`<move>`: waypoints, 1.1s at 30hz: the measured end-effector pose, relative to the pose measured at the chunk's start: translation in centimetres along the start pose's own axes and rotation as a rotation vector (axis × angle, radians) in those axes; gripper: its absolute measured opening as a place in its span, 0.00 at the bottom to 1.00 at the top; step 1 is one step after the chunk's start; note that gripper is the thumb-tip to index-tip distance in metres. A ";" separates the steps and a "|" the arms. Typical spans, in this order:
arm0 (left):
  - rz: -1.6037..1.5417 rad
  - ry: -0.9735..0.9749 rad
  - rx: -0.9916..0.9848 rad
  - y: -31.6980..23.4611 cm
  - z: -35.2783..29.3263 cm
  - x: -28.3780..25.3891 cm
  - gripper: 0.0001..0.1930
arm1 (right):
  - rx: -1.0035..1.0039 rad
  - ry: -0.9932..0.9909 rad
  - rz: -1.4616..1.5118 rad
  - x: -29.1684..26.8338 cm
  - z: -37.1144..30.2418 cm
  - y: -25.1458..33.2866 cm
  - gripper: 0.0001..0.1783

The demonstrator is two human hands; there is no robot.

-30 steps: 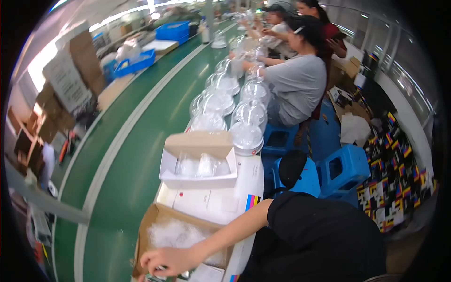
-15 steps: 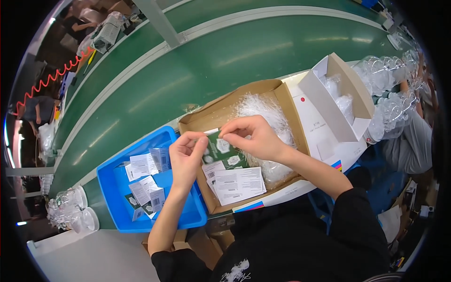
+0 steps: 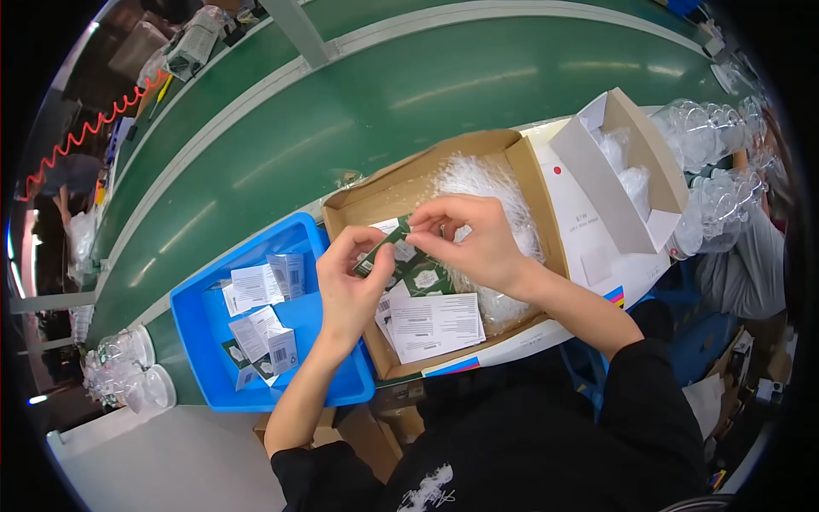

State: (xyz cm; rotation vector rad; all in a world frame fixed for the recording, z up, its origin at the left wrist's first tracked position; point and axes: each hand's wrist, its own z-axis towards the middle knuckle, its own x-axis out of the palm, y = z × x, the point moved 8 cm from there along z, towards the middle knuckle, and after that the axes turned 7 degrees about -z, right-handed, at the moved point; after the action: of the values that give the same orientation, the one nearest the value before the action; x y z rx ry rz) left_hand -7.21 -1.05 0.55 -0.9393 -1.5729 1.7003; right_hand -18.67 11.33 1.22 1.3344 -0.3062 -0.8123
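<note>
Green card [image 3: 397, 233] newly slanted between pinched hands [image 3: 351, 286] [image 3: 482, 247]

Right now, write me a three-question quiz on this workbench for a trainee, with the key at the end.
1. What are the left hand and right hand handling together?
2. True or false: the blue tray stands to the right of the cardboard tray.
3. Which of these lies in the cardboard tray?
A. Clear plastic domes
B. White stringy filler
C. A coiled red cord

Key:
1. A green printed card.
2. False; it stands to the left.
3. B.
</note>
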 end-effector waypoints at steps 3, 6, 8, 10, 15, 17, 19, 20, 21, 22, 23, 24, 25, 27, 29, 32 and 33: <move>0.100 0.006 0.059 -0.5 -0.6 0.3 0.04 | 0.016 0.000 -0.013 0.0 -0.3 0.3 0.09; 0.113 -0.004 0.108 -0.7 -0.6 0.3 0.04 | 0.033 0.013 -0.013 0.1 -0.2 0.2 0.08; 0.172 -0.005 0.117 -0.3 -0.5 0.1 0.04 | 0.039 0.018 -0.017 0.3 -0.1 -0.1 0.08; 0.174 -0.009 0.144 -0.6 -0.4 0.2 0.04 | 0.061 0.037 -0.005 0.6 -0.2 -0.5 0.08; 0.244 0.013 0.266 -1.5 -0.2 1.1 0.06 | 0.133 0.035 0.031 0.6 -0.7 -1.1 0.08; 0.325 0.007 0.309 -1.6 -0.3 1.3 0.06 | 0.130 0.028 0.063 0.3 -0.6 -1.7 0.08; 0.531 0.028 0.341 -2.0 -1.1 0.6 0.04 | 0.049 0.045 0.041 1.2 -0.3 -1.2 0.10; 0.570 0.009 0.388 -1.9 -1.6 0.0 0.04 | 0.083 0.083 0.130 2.2 -0.2 -1.7 0.09; 0.554 0.000 0.418 -1.8 -1.7 0.0 0.04 | 0.059 0.072 0.154 2.5 -0.2 -1.9 0.08; 0.521 -0.026 0.466 -1.7 -1.8 -0.2 0.04 | 0.053 0.083 0.180 2.7 0.0 -1.8 0.08; 0.529 0.101 0.346 -0.2 -1.3 -0.5 0.09 | 0.070 0.085 0.170 1.7 -0.1 -1.5 0.08; 0.557 0.061 0.300 -3.9 -1.8 1.7 0.07 | 0.092 0.068 0.161 1.6 -0.5 -1.7 0.08; 0.560 0.054 0.390 -4.3 -2.0 1.8 0.10 | 0.080 0.061 0.160 1.3 -0.6 -1.3 0.07; 0.554 0.077 0.456 -4.5 -2.0 2.3 0.10 | 0.067 0.044 0.147 1.2 -0.7 -1.3 0.07; 0.545 0.072 0.468 -4.6 -2.1 2.4 0.09 | 0.081 0.067 0.282 1.6 -0.5 -1.4 0.06; 0.496 0.070 0.550 -5.0 -2.2 2.6 0.08 | 0.144 0.094 0.371 2.1 -0.5 -1.9 0.06; 0.502 0.093 0.557 -5.1 -2.0 2.5 0.06 | 0.142 0.104 0.401 2.4 -0.4 -2.1 0.06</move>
State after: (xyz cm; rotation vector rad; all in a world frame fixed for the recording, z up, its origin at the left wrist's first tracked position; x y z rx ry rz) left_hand -6.96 2.59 5.36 -1.1414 -0.7527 2.2322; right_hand -17.52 9.97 -1.37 1.3824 -0.5370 -0.3898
